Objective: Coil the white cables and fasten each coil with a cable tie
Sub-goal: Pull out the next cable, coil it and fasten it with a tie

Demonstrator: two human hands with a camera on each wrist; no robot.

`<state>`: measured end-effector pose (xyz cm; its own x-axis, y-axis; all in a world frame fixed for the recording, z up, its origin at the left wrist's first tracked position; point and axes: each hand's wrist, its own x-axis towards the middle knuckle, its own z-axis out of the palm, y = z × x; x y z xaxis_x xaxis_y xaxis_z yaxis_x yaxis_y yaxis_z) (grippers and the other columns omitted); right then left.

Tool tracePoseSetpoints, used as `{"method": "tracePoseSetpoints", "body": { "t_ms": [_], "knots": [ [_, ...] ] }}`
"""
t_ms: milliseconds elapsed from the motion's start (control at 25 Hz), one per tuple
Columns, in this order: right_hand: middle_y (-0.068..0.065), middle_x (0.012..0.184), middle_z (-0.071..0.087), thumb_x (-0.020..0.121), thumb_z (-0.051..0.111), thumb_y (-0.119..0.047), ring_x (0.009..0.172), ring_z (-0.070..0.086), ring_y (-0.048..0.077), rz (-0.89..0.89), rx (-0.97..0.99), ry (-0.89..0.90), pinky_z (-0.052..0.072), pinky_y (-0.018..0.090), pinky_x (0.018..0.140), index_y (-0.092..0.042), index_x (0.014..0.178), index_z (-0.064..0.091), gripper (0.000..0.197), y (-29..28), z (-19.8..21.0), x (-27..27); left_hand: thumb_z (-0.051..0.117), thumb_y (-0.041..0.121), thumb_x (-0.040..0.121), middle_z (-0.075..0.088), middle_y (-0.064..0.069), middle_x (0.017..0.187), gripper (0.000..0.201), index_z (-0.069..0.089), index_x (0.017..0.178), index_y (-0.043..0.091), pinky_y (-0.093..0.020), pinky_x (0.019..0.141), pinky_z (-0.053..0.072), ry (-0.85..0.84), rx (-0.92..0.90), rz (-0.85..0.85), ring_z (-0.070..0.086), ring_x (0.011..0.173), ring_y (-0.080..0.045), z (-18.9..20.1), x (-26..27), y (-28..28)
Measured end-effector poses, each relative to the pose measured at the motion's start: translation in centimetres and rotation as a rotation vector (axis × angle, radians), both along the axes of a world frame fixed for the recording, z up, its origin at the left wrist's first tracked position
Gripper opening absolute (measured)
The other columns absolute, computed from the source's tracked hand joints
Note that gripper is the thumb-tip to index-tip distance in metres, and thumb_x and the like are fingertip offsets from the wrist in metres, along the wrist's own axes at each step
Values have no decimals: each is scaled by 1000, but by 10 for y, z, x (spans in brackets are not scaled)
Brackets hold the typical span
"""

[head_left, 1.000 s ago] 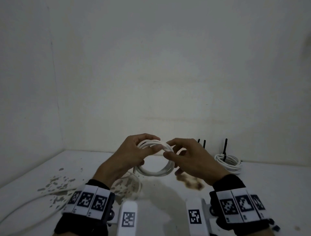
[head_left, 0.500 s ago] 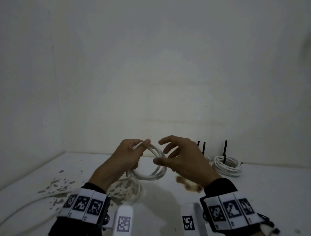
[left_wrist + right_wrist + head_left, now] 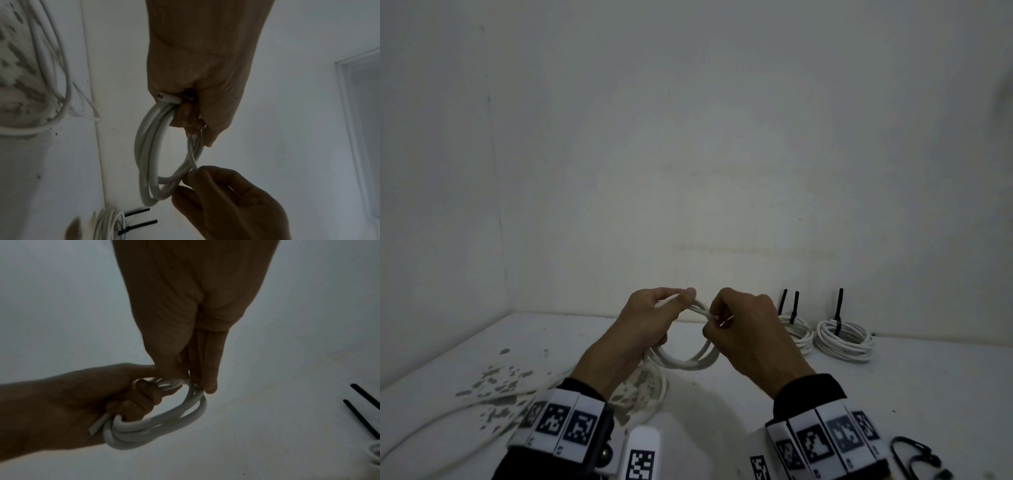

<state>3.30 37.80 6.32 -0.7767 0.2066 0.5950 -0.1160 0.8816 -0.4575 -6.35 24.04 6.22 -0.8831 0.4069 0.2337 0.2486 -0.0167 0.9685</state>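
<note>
The white cable coil (image 3: 685, 356) hangs in the air at lower centre of the head view, above the white table (image 3: 893, 383), a few loops thick. The left hand (image 3: 650, 329) has its fingers curled round the loops at the coil's left side, thumb pressed over the top strand; in the left wrist view the cut end of the cable (image 3: 164, 97) pokes out just beside the curled fingers, so this grip likely serves to pin the start of the cable and keep the loops stacked. The right hand (image 3: 746, 332) has its fingers closed, pinching the strands at the coil's upper right; in the left wrist view two strands cross right at its fingertips (image 3: 193, 177), which suggests it is laying on or tucking the last turn. From the coil's left side a loose run of cable (image 3: 482, 407) trails down to the table in the lower left of the frame.

To the right of the hands, against the wall, sit two finished coils (image 3: 844, 341), each bound with a black cable tie (image 3: 839, 313) whose tail stands up, apparently set aside as done. Spare black ties (image 3: 912, 455) lie at the lower right corner.

No brand or readable writing shows; the wristbands (image 3: 558, 423) carry only black-and-white square marker patterns.
</note>
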Motion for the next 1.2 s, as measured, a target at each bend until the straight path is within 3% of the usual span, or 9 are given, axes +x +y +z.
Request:
{"method": "tracePoseSetpoints", "body": {
  "t_ms": [160, 400, 600, 680, 800, 920, 1000, 1080, 1200],
  "knots": [
    [-1, 62, 65, 77, 74, -13, 58, 60, 12, 26, -168, 96, 51, 22, 55, -15, 72, 60, 15, 3, 3, 3, 72, 60, 73, 58, 8, 56, 37, 76, 83, 24, -24, 49, 39, 92, -19, 93, 43, 44, -6, 1, -1, -2],
    [-1, 51, 58, 73, 77, -7, 43, 51, 3, 106, -360, 143, 45, 20, 48, -10, 62, 54, 26, 5, 0, 1, 72, 57, 77, 47, 11, 49, 37, 73, 73, 20, -27, 52, 38, 102, 13, 170, 41, 51, -11, 1, 1, -1],
    [-6, 98, 69, 85, 72, -37, 79, 72, 11, 153, -510, -113, 59, 32, 70, -24, 103, 60, 25, 5, 3, 5, 69, 56, 81, 45, 3, 55, 42, 69, 81, 14, -25, 47, 34, 82, -124, -58, 38, 45, -10, 6, 8, 0],
    [3, 95, 73, 95, 61, -39, 81, 73, 21, 322, -737, -261, 61, 39, 75, -16, 111, 64, 29, 0, 6, 8, 52, 71, 82, 45, 2, 58, 59, 63, 81, 13, -23, 46, 30, 54, -160, -205, 34, 46, -9, 9, 14, 2],
    [6, 69, 58, 101, 55, -25, 56, 55, 21, 478, -858, -282, 53, 34, 58, 1, 105, 68, 30, 0, 5, 9, 38, 76, 83, 49, 4, 61, 65, 55, 88, 13, -22, 48, 28, 6, -121, -289, 32, 50, -9, 11, 17, 0],
    [0, 62, 44, 102, 53, -19, 51, 41, 14, 502, -997, -148, 47, 29, 54, 2, 105, 69, 27, 2, 7, 5, 57, 64, 80, 55, 1, 66, 60, 61, 99, 7, -25, 53, 43, -90, -21, -264, 42, 52, -10, 11, 14, -6],
    [0, 62, 44, 101, 54, -19, 51, 40, 14, 480, -1058, -99, 45, 29, 53, -2, 102, 70, 23, 4, 12, 5, 60, 61, 81, 47, 0, 58, 50, 59, 81, 11, -31, 60, 50, -262, 58, -345, 45, 51, -14, 8, 16, -5],
    [2, 61, 42, 99, 58, -19, 48, 37, 16, 438, -1117, -104, 42, 30, 46, -5, 93, 68, 19, 4, 15, 7, 60, 56, 85, 35, 2, 48, 47, 48, 63, 16, -32, 59, 49, -453, 186, -453, 40, 44, -13, 6, 21, -2],
    [3, 57, 37, 95, 61, -16, 40, 28, 14, 354, -1223, -103, 28, 23, 38, -8, 80, 60, 17, 5, 19, 10, 61, 48, 87, 22, 7, 42, 43, 44, 62, 17, -24, 46, 41, -537, 268, -519, 24, 36, -8, 2, 26, 6]
  ]
}}
